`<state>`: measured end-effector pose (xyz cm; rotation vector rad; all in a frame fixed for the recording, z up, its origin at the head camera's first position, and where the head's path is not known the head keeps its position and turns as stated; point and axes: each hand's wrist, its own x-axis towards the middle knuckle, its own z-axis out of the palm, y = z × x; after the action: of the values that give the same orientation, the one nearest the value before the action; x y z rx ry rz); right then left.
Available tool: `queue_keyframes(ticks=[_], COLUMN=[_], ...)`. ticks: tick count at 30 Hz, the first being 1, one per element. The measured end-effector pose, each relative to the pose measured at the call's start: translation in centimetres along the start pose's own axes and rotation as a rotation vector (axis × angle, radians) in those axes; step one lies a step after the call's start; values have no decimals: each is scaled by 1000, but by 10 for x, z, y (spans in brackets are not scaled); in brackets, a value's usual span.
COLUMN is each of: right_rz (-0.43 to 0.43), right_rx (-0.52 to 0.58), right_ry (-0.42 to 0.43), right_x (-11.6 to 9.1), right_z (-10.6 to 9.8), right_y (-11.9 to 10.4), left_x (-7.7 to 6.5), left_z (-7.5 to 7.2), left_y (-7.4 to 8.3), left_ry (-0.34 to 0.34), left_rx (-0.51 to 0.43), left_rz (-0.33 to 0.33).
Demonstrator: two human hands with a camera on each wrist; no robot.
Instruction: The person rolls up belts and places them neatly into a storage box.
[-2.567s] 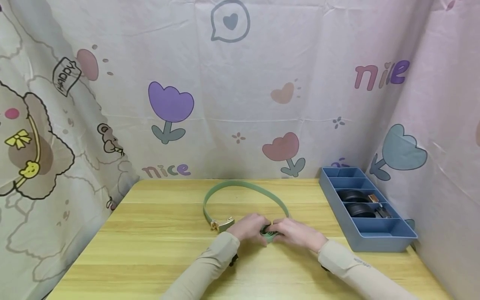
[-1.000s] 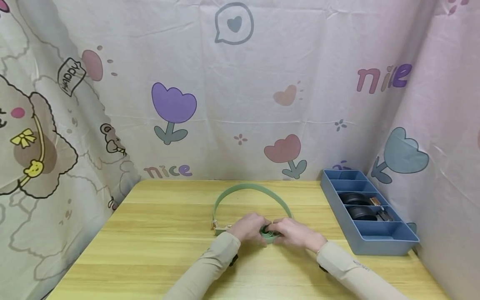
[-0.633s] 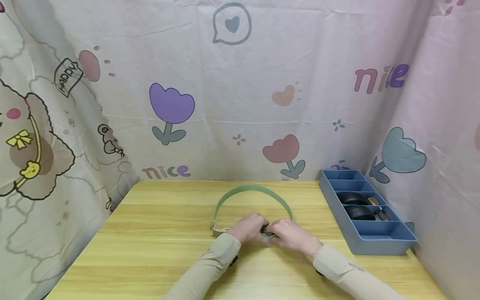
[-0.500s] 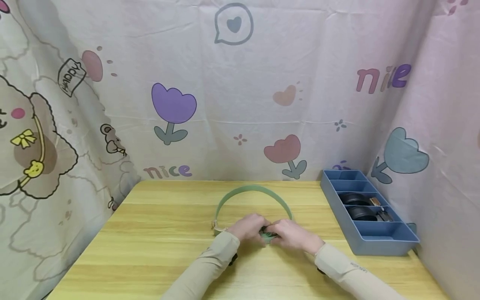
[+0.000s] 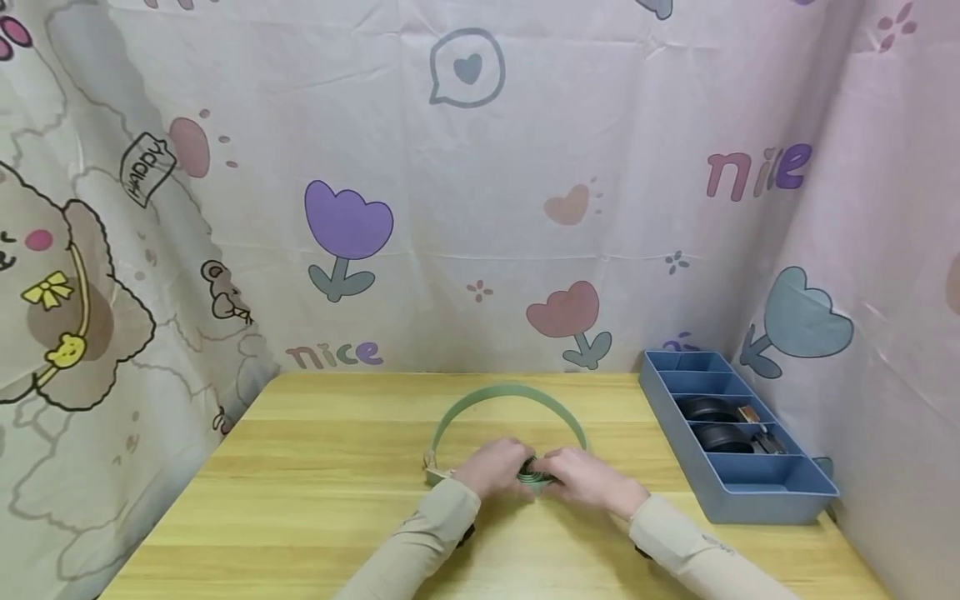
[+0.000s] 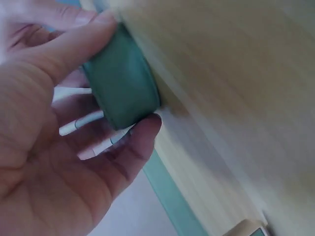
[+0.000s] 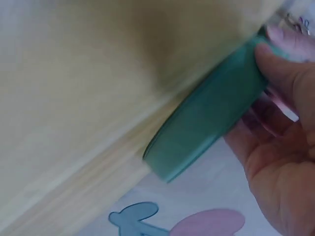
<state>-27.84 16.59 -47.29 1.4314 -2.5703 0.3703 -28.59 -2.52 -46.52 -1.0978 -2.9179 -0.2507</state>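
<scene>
A green belt (image 5: 510,390) stands on edge on the table, part of it wound into a tight coil (image 5: 531,478) between the two hands. My left hand (image 5: 495,468) grips the coil's left side; in the left wrist view its thumb and fingertips close round the rolled strap (image 6: 123,78). From the right, my right hand (image 5: 588,479) pinches the belt, thumb on the outer strap (image 7: 211,108) in the right wrist view. The unrolled length arcs behind both hands to a gold-coloured buckle (image 5: 430,461), partly hidden beside the left wrist.
A blue divided tray (image 5: 765,510) stands at the table's right edge. Two of its compartments hold rolled black belts (image 5: 723,438) with metal buckles. Behind the wooden table (image 5: 315,508) hangs a printed curtain (image 5: 465,167).
The belt's loop has become smaller, and its buckle end has shifted and turned in close by the left wrist. Both hands stay at the coil; the head view has tilted slightly up.
</scene>
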Motion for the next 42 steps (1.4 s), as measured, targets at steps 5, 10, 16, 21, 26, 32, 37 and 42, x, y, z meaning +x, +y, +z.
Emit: queue_keyframes(ticks=[5,10,16,21,26,32,37,42], right_rz=[11,21,-2,9,6,-46,-41,-35], right_rx=[6,-8,6,16,22,17,27,29], right_ry=[-9,-7,7,-10,-3,27,24,28], right_x=[-1,0,0,0,1,-1,-3,-4], right_z=[0,0,-1,-2,-1,1,2,3], right_y=[1,0,2,4,5,8,8,8], left_x=[-1,-1,2,1,1,4,3,1], left_z=[1,4,-1,-1,0,-3,-1,3], left_y=[1,3,1,3,5,1,3,10], left_ry=[-7,41,-14,6,51,-23,-15,66], left_rx=[-24,-8,-15,-21,-14,-38,-31,7], left_rz=[-19,-71,-1,-51,-68,1,-48,-108])
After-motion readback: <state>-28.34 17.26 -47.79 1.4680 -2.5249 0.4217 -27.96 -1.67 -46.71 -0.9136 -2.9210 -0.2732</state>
